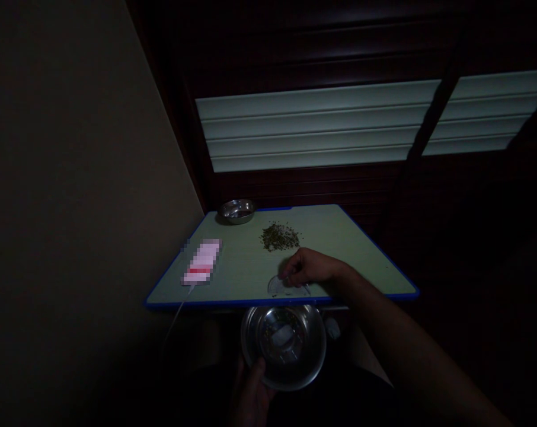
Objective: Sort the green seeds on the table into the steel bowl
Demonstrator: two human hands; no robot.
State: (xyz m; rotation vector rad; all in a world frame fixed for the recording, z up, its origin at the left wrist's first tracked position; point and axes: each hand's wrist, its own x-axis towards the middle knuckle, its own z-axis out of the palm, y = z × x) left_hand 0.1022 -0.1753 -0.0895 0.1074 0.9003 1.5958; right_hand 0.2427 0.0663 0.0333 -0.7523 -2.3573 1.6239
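Note:
My left hand [251, 394] grips the near rim of a shiny steel bowl [284, 347], held just below the front edge of a small green table [361, 255] with a blue border. My right hand [308, 268] rests on the table near its front edge with fingers curled together, over a small clear round lid or dish [280, 287]. What the fingers pinch is too small to make out. A heap of small dark grains [280, 236] lies on the table just beyond my right hand.
A second small steel bowl [237, 210] stands at the table's far left corner. A phone [202, 261] with a lit screen lies on the left side, a white cable running off the front edge. A wall is at left, dark slatted furniture behind.

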